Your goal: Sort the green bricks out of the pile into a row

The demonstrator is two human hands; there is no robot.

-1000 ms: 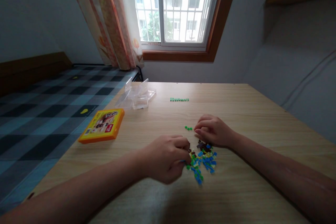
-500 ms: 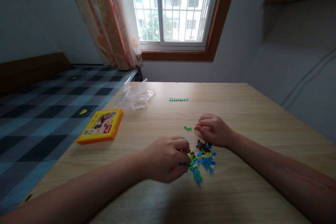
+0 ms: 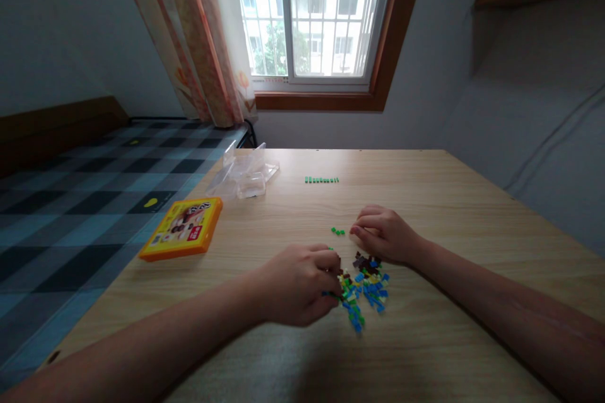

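Note:
A loose pile of tiny building bricks [image 3: 371, 289], blue, green, yellow and dark brown, lies on the table in front of me. At the pile's left edge is my left hand [image 3: 300, 286], fingers curled down among the bricks; its fingertips are partly hidden. My right hand [image 3: 385, 233] rests just beyond the pile, with thumb and fingers drawn together. Whether either hand pinches a brick cannot be made out. Several small green bricks [image 3: 337, 231] lie just left of my right fingertips. Farther back, more green bricks [image 3: 321, 180] stand in a neat row.
An orange-yellow box [image 3: 182, 228] with a printed lid lies at the table's left side. Behind it are clear plastic trays [image 3: 250, 182]. A bed with a checked cover [image 3: 94, 201] adjoins the wooden table [image 3: 449, 201] on the left.
My left fingers have shifted very slightly at the pile's edge. My right hand and the bricks look the same; the view has tilted a touch.

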